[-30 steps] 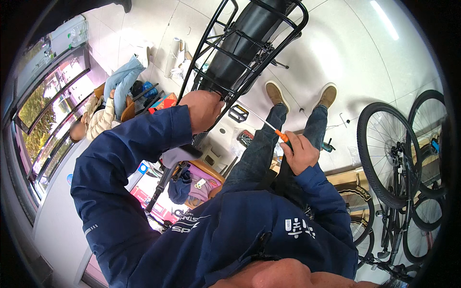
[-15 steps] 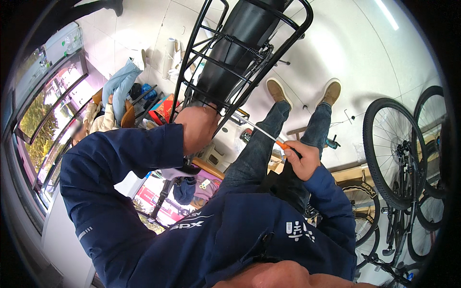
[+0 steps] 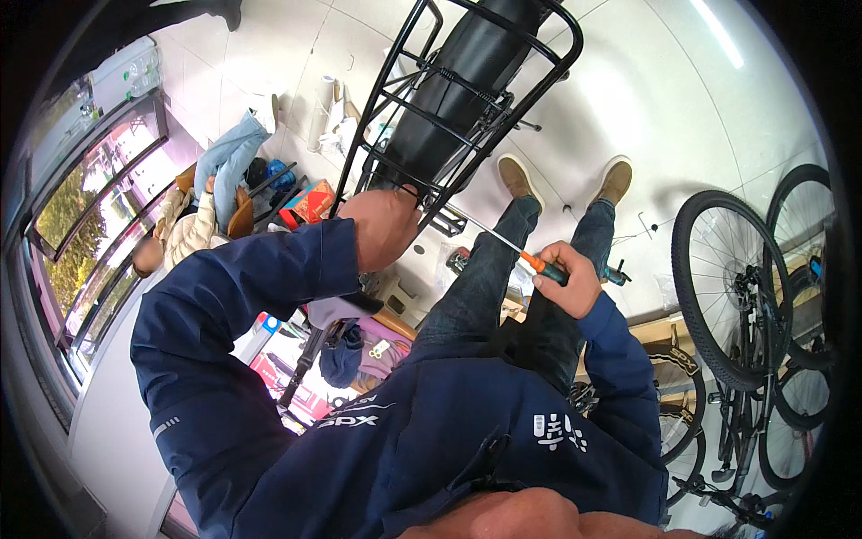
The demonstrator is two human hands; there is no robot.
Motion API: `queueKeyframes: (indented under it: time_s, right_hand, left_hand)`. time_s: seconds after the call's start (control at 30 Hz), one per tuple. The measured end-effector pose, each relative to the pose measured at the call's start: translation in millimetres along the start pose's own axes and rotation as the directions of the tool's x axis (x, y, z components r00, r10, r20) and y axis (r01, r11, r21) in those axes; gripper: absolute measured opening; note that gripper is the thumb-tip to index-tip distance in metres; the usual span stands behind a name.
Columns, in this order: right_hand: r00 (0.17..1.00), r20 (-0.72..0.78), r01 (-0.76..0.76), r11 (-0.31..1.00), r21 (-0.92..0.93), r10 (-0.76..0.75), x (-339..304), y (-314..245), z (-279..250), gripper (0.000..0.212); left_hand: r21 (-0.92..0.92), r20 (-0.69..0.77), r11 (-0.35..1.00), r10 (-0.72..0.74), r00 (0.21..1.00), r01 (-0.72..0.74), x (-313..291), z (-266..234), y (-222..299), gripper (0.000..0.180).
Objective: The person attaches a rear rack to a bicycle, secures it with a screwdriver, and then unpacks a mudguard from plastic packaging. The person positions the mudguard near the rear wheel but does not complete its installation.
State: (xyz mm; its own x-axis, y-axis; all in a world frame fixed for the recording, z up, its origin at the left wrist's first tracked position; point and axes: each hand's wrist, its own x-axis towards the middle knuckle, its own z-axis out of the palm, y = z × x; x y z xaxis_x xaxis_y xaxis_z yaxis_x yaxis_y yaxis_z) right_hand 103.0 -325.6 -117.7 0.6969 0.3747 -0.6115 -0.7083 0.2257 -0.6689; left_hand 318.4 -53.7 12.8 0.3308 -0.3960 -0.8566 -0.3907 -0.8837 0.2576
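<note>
A black metal rear rack [image 3: 381,87] sits over a long black mudguard [image 3: 449,99] in front of me. My left hand [image 3: 382,229] is curled at the rack's near end, thumb and fingers closed around something too hidden to name. In my right hand [image 3: 575,286] is a screwdriver [image 3: 537,263] with an orange and dark green handle. Its thin shaft slants up and left, and the tip reaches the rack's near end beside my left fingers. What the tip touches is too small to tell.
Bicycles with a large wheel [image 3: 682,278] stand at the right. A seated person in light blue trousers [image 3: 229,148] is at the left, near a red box [image 3: 314,202]. Behind my left forearm lie folded clothes [image 3: 382,350]. My shoes [image 3: 614,181] stand on the tiled floor.
My right hand's grip on the screwdriver has changed; more of the handle shows now. The left hand stays at the rack's near end, while the whole view has shifted slightly.
</note>
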Motion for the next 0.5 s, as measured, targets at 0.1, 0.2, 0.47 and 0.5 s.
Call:
queueKeyframes:
  time_s: [0.1, 0.2, 0.47, 0.5]
  right_hand:
    - [0.977, -0.122, 0.137, 0.951, -0.278, -0.177, -10.6, 1.4, 5.7, 0.026]
    - [0.909, -0.155, 0.241, 0.792, -0.562, -0.386, -18.4, -2.4, 11.5, 0.029]
    - [0.870, -0.182, 0.244, 0.721, -0.649, -0.458, -19.6, -6.5, 23.4, 0.031]
    - [0.867, -0.175, 0.252, 0.714, -0.653, -0.466, -20.1, -5.5, 23.3, 0.030]
  left_hand:
    - [-0.053, 0.010, 0.999, -0.004, 1.000, 0.004, -2.8, -6.6, 0.2, 0.027]
    - [-0.010, 0.063, 0.999, -0.032, 0.997, 0.033, -4.7, -11.4, 1.0, 0.028]
    - [0.070, 0.012, 0.998, -0.003, 1.000, 0.002, -1.9, -13.0, 5.5, 0.032]
    - [0.092, 0.014, 0.996, 0.004, 1.000, -0.006, -1.7, -12.4, 5.7, 0.032]
